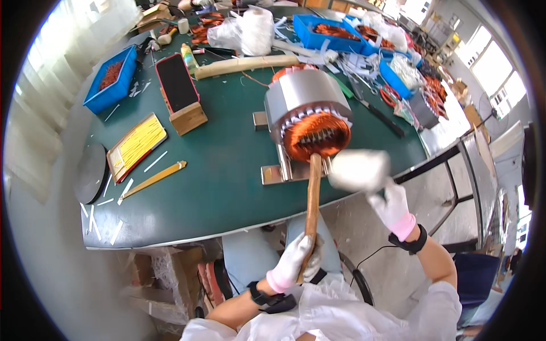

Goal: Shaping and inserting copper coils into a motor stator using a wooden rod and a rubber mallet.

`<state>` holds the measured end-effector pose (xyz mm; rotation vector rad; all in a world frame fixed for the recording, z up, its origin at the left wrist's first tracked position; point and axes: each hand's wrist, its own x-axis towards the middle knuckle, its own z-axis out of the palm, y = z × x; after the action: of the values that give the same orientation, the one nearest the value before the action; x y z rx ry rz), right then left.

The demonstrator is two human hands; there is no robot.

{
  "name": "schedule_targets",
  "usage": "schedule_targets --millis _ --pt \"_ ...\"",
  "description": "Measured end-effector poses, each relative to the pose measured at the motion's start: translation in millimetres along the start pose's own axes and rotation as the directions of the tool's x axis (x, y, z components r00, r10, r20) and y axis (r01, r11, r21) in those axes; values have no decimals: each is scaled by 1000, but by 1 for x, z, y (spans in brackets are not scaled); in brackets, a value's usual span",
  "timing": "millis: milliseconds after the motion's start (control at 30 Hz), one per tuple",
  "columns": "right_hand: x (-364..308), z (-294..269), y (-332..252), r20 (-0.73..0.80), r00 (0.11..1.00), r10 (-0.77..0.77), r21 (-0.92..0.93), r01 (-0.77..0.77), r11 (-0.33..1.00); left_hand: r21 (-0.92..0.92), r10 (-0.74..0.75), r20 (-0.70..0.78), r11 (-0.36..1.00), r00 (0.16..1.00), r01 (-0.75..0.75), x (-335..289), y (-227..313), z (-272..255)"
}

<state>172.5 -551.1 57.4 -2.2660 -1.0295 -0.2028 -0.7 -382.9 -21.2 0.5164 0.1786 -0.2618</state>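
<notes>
Our gloved left hand is wrapped around a wooden stick, its far end at the copper winding of a steel motor stator (whether they touch, we cannot tell). The stator sits on the green table. Our gloved right hand grips a blurred white mallet beside the stick.

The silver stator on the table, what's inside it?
Orange copper windings fill the near opening of the stator, with white insulation strips along the upper rim. The wooden stick covers a little of the lower edge; the deeper interior can't be seen.
</notes>
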Motion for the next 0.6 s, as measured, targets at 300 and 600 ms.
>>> schedule_targets --millis 300,600 --pt "80 61 -11 66 821 568 691 -448 568 847 815 315 -473 487 243 95 154 59" --pt "88 -16 -27 -20 936 351 552 -283 784 986 927 76 -14 368 -169 96 121 19"
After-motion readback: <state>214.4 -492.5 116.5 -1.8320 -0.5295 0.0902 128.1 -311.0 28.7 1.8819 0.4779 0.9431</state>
